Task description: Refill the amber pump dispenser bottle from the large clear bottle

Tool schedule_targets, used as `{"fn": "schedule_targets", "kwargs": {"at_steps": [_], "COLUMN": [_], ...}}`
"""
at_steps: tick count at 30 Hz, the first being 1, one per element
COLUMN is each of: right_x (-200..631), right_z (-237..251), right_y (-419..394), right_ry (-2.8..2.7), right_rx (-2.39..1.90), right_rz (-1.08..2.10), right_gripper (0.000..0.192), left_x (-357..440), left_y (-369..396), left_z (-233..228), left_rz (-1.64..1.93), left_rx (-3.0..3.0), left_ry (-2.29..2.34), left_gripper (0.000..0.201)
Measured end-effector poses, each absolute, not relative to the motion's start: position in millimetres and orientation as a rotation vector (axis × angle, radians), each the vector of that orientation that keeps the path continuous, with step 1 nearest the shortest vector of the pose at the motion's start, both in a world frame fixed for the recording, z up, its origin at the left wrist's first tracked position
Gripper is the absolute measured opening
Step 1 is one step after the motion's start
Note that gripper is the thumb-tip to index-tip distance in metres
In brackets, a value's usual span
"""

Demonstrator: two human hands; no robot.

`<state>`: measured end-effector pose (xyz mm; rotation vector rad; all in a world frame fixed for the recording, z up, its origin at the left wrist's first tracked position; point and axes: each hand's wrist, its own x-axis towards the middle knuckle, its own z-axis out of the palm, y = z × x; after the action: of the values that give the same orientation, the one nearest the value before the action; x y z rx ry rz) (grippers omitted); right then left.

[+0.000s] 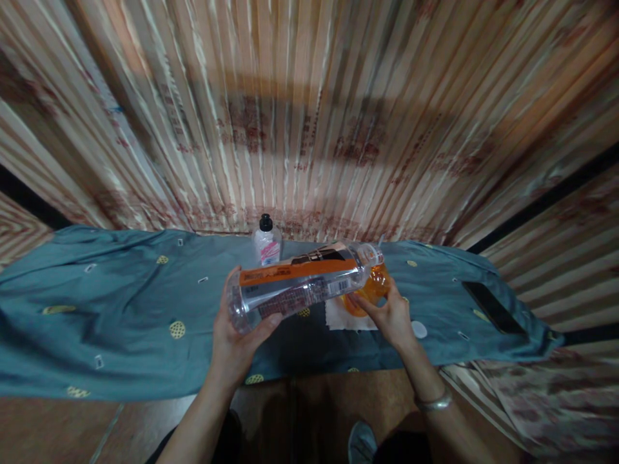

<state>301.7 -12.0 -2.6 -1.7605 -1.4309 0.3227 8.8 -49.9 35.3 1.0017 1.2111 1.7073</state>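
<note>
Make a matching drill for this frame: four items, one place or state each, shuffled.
Items:
1. big bottle
2. small bottle
3. orange glass
4. phone

Places or states:
A. flat on the cloth, far right
B. upright by the curtain, black cap
C. tipped sideways in the left hand
D. on a white napkin, steadied by the right hand

Pairs: 1-C, 2-B, 3-D, 4-A
</note>
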Motion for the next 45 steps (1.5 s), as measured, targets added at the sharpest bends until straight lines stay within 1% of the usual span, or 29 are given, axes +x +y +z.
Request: {"fn": "schedule_targets", "kwargs": {"at_steps": [21,26,30,36,40,45], "right_x": [301.4,302.1,303.3,303.4,302.4,302.8], "right_z": [-1.6,-1.3,-2.9,-4.5,-3.6,-4.0], "right_y": [-12.0,-11.4,-11.4,-11.5,-11.8,-12.1], "right_ry": [-1.428,-1.424,-1.429,-1.417,-1.420,-1.424], "right_rx": [-1.744,-1.759,-1.745,-1.747,-1.761,-1.761], "right_rz": [0.338,0.324,0.338,0.351,0.337,0.349], "right_gripper": [0.085,0.089,0.085,0.086,0.086,0.086], "left_x": [9.3,9.2,9.8,5.8,3.9,6.0], "left_y": [-50.3,-50.2,-50.9,-48.9,-46.5,-49.8], "left_z": [33.2,33.5,34.4,30.6,25.8,30.6], "left_rz": [1.699,1.690,1.682,1.623,1.647,1.620], "left_rx": [0.978,0.997,1.011,1.038,1.037,1.009], "left_ry": [1.213,1.237,1.220,1.206,1.179,1.201], "left_gripper": [0.102,0.100,0.098,0.101,0.102,0.101]}}
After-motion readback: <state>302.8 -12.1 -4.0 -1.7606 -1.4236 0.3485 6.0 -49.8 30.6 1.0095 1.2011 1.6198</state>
